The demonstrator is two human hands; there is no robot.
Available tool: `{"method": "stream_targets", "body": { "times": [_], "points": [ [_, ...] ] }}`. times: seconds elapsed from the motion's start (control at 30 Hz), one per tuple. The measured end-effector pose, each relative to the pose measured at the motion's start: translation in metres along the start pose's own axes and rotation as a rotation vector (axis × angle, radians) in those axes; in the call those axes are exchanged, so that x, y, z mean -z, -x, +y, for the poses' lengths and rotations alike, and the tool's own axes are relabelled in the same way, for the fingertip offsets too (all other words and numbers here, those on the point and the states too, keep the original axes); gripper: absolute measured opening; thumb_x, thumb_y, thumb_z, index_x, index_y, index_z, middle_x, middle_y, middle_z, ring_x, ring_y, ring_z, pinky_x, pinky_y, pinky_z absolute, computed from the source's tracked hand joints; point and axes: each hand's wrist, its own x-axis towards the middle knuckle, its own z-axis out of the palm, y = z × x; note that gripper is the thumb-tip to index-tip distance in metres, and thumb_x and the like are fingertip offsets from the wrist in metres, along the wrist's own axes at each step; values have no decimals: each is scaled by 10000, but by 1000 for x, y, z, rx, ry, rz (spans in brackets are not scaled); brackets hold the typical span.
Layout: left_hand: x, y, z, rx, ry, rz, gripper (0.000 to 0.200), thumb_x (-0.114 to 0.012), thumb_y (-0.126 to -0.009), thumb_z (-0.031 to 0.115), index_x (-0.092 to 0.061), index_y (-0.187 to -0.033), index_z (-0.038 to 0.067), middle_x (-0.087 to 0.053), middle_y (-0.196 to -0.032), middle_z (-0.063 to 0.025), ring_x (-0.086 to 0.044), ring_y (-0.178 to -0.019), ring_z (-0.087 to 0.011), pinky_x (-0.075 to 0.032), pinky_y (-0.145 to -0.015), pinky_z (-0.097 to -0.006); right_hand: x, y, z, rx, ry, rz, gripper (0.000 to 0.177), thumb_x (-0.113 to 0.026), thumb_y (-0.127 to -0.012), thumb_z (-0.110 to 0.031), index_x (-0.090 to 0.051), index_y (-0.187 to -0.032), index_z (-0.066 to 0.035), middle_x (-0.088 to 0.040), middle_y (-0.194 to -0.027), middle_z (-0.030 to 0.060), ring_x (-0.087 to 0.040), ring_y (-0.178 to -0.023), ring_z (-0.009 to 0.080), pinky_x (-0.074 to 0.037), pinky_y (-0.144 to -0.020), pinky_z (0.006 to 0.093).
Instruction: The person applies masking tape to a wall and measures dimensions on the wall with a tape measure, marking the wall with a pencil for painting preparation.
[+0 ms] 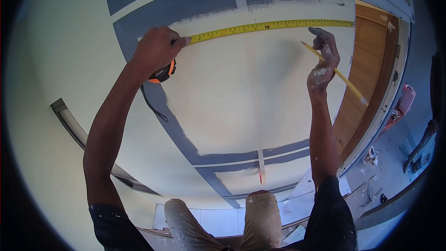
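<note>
A yellow tape measure blade stretches across the cream panel of a wall with dark grey painted bands. My left hand is closed on the tape at its left end, with the black and orange tape case under the palm and a black strap hanging down. Near the blade's right end, just below it, my right hand holds a yellow pencil, its tip pointing up and left. The blade's far end reaches the panel's right edge.
An open wooden door frame stands at the right. Beyond it are a pink object, scattered items on the floor and part of another person's limb. A dark-edged strip runs along the wall at lower left. My knees show below.
</note>
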Motion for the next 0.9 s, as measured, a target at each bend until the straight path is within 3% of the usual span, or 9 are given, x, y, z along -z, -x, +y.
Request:
{"method": "stream_targets", "body": {
  "times": [0.1, 0.2, 0.23, 0.33, 0.47, 0.53, 0.63, 0.83, 0.9],
  "points": [
    [1, -1, -2, -28, 3, 7, 385, -599, -879, 339, -705, -730, 1, -539, -483, -111, -503, -412, -201, -451, -459, -353, 1, 0, -6, -138, -26, -118, 617, -247, -941, -413, -685, -960, 21, -482, -586, 23, -408, -535, 140, -388, -574, 284],
    [3, -1, 1, -6, -9, -10, 383, -600, -877, 334, -703, -727, -3, -540, -486, -113, -501, -413, -202, -453, -467, -352, -12, -6, -6, -2, -95, -151, 501, -352, -953, -334, -690, -967, 36, -503, -590, 32, -451, -560, 110, -406, -575, 264],
    [3, 0, 2, -7, -2, -10, 380, -602, -876, 331, -702, -727, -4, -542, -489, -112, -500, -414, -201, -453, -468, -352, -15, -8, -9, -48, -178, -166, 339, -459, -911, -190, -691, -972, 50, -533, -618, 43, -488, -583, 102, -429, -586, 265],
    [3, 0, 2, -8, -3, -10, 374, -605, -874, 326, -703, -729, -4, -547, -493, -108, -500, -417, -199, -452, -472, -354, -24, -16, -7, 31, -178, -193, 271, -511, -866, -145, -698, -954, 30, -572, -650, 57, -489, -584, 100, -433, -587, 268],
    [2, -1, 1, 5, 1, -15, 369, -606, -871, 324, -705, -734, -3, -551, -497, -105, -500, -420, -199, -450, -473, -358, -39, -25, -7, 34, -162, -250, 231, -544, -827, -133, -711, -914, 2, -592, -638, 65, -486, -564, 105, -439, -589, 264],
    [2, -1, 0, 2, 1, -19, 368, -605, -871, 324, -705, -733, -3, -551, -497, -106, -498, -419, -200, -449, -472, -358, -41, -34, -4, 188, 96, -430, 196, -574, -784, -126, -713, -861, -12, -586, -593, 68, -515, -560, 109, -445, -582, 261],
    [1, -2, 0, 2, -1, -16, 369, -604, -869, 322, -701, -725, -4, -549, -495, -107, -494, -416, -200, -447, -472, -358, -51, -44, 1, 255, 149, -514, 193, -599, -753, -126, -707, -842, 7, -611, -595, 78, -544, -578, 120, -454, -578, 268],
    [0, -3, -3, -18, 9, -8, 373, -608, -860, 317, -686, -695, -9, -540, -490, -110, -487, -417, -202, -448, -473, -362, -58, -43, 3, 6, -23, -531, 174, -604, -774, -65, -706, -885, 23, -623, -699, 64, -524, -579, 74, -434, -524, 222],
    [-1, -4, -4, -18, 14, -6, 373, -610, -858, 316, -683, -692, -10, -537, -489, -112, -485, -419, -204, -449, -475, -365, -60, -44, 8, 80, 24, -509, 174, -609, -773, -86, -703, -864, 28, -635, -657, 75, -517, -525, 79, -428, -494, 230]
  ]
}}
